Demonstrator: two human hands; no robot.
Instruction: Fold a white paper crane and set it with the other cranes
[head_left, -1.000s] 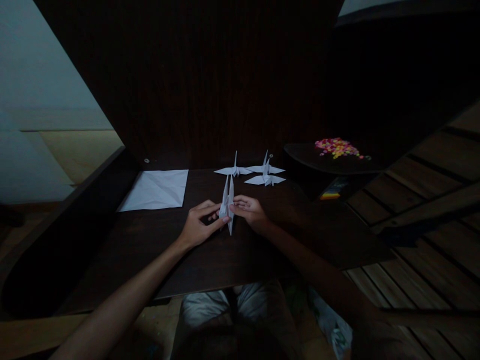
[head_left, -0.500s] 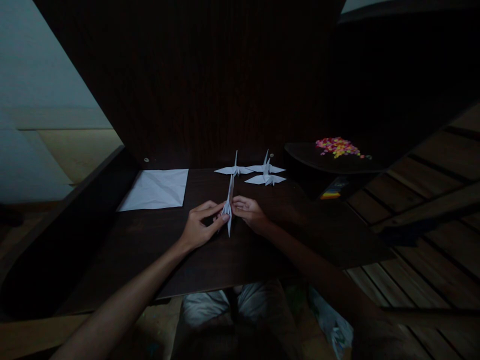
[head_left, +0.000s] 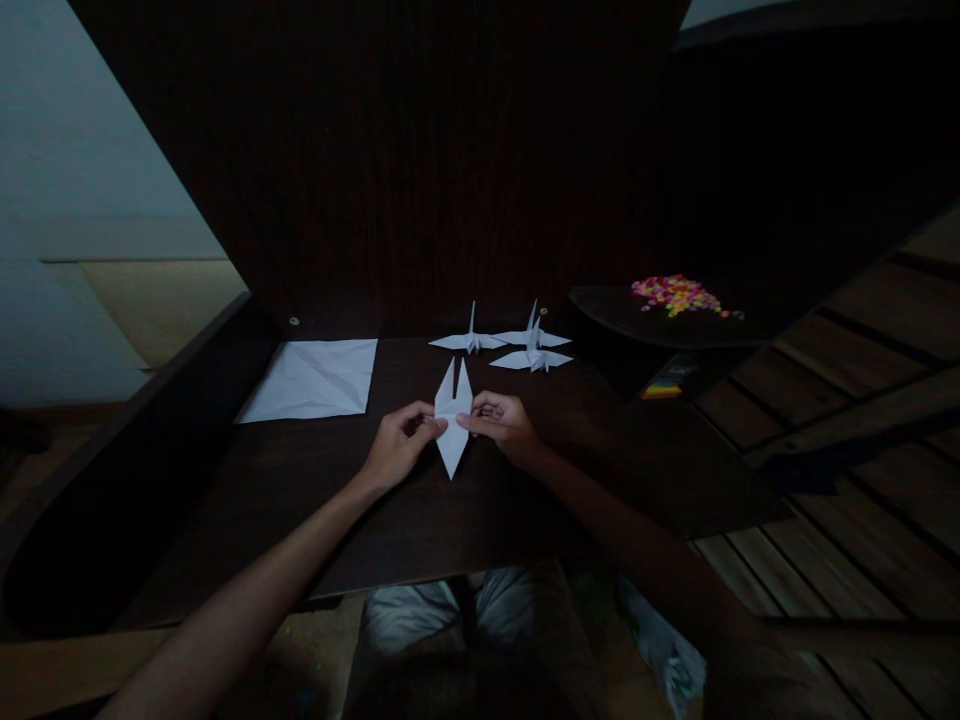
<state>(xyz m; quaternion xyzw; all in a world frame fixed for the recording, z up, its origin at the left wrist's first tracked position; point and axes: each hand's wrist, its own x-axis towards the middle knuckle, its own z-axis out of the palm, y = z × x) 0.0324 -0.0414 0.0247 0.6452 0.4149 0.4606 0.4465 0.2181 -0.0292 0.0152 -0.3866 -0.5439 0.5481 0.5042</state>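
Between my two hands is a white folded paper (head_left: 451, 446), a long diamond with two narrow points away from me and one broad point towards me. My left hand (head_left: 401, 440) pinches its left edge, thumb on top. At the right edge, my right hand (head_left: 504, 426) pinches it too, its thumb lying across the paper and the fingers curled behind. Just beyond stand finished white paper cranes: one on the left (head_left: 471, 342), one at the right front (head_left: 532, 358), and another (head_left: 546, 338) partly hidden behind that one.
A creased white paper sheet (head_left: 315, 378) lies flat on the dark desk (head_left: 405, 540) to the left. Small pink and yellow pieces (head_left: 679, 295) are heaped on a raised rounded shelf (head_left: 615, 312) at the right. A dark side panel (head_left: 135, 450) borders the desk on the left.
The folded paper was edge-on with its layers showing; now it lies flat and broad side up, its two narrow points apart. Both hands have shifted to its opposite edges.
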